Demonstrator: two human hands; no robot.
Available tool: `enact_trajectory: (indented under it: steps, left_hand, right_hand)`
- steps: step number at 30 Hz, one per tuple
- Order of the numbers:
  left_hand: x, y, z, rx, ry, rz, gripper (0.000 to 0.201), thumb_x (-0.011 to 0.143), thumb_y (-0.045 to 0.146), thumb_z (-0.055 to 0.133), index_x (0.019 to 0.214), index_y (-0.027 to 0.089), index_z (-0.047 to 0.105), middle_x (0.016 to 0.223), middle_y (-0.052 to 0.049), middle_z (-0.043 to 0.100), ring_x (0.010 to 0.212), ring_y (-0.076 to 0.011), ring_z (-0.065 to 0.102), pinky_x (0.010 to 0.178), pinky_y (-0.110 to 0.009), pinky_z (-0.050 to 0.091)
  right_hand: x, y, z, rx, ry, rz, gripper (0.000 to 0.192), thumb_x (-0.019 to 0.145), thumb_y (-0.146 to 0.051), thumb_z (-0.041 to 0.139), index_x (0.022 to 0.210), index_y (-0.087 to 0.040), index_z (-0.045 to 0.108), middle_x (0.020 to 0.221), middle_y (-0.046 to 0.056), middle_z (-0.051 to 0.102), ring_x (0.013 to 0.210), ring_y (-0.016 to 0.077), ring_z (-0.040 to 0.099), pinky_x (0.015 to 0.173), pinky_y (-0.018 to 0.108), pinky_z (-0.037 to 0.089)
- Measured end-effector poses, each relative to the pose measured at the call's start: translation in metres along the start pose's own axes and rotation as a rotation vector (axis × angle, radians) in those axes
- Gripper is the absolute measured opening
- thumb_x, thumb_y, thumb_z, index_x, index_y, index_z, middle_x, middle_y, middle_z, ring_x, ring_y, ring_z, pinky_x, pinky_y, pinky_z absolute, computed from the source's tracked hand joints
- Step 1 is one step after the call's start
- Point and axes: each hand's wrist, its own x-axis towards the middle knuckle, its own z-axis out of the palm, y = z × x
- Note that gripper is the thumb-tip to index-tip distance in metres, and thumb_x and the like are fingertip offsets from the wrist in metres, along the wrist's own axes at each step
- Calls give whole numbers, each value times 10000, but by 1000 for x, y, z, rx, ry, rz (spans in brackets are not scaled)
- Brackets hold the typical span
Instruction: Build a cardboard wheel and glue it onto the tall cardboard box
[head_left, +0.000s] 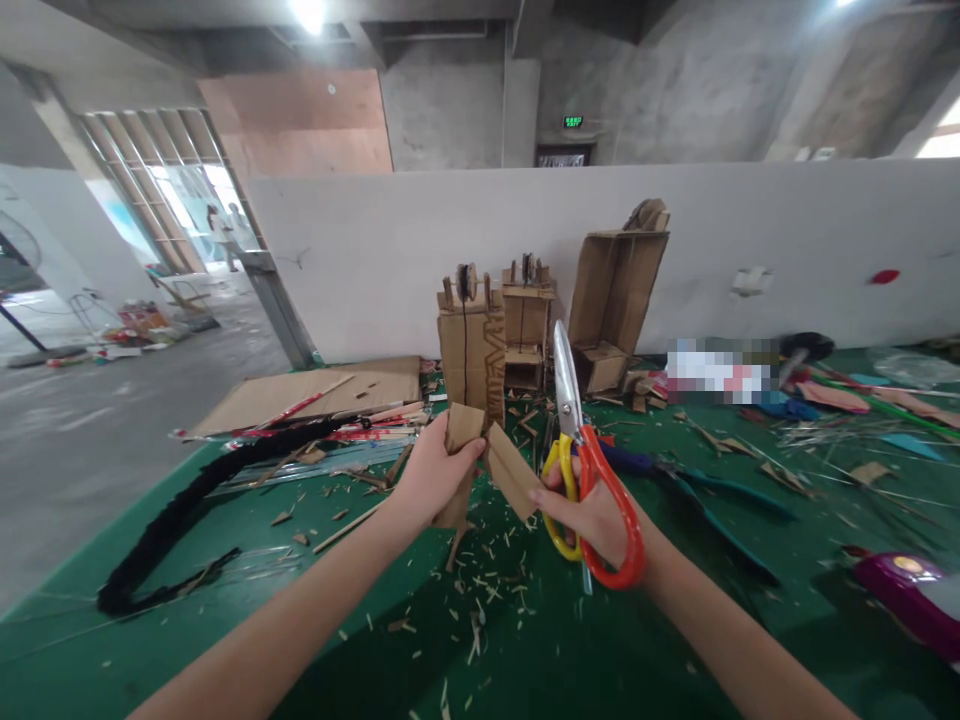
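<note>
Between the fingers of my left hand point(435, 470) is a folded cardboard piece point(465, 425), its lower part hanging under the thumb. My right hand point(596, 515) pinches a cardboard strip point(511, 470) by its lower right end; the strip's upper end comes close to the left-hand piece, and I cannot tell whether they touch. Scissors point(568, 415) with red and yellow handles hang on the right hand, blades pointing up and closed. Just beyond the hands stands a cardboard tower point(454, 350) with a spool point(466, 282) and dark cord on top.
Behind stand a second cardboard tower point(525, 320) and a tall open cardboard box point(619, 290) against the white partition point(390, 260). Teal-handled pliers point(720, 510) lie at right, near a purple object point(911, 595). Black fuzzy material point(180, 500) and flat cardboard point(315, 395) are at left. Scraps litter the green tabletop point(525, 640).
</note>
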Motion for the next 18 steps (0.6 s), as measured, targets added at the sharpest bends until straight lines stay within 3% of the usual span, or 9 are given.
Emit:
enact_trajectory:
  steps: [7, 12, 18]
  left_hand:
    - [-1, 3, -10, 308, -167, 32, 229, 769, 334, 573, 925, 167, 558, 862, -59, 655, 710, -211, 635, 615, -315, 505]
    - [2, 3, -16, 264, -252, -39, 205, 771, 301, 543, 929, 171, 541, 827, -51, 661, 676, -196, 631, 599, -302, 493]
    - [1, 7, -17, 272, -310, -43, 108, 755, 230, 499, 843, 174, 529, 730, -17, 616, 634, -164, 591, 575, -274, 458]
  right_hand:
    - [3, -1, -1, -7, 92, -27, 219, 692, -318, 621, 717, -231, 421, 464, -109, 418, 346, 81, 426, 347, 209, 353]
    - [4, 1, -2, 68, 99, -17, 270, 704, -390, 635, 746, -229, 422, 497, -100, 451, 368, 90, 475, 352, 205, 373]
    - [0, 1, 0, -31, 31, -82, 207, 735, -337, 625, 740, -220, 454, 595, -72, 480, 423, 83, 486, 377, 207, 410]
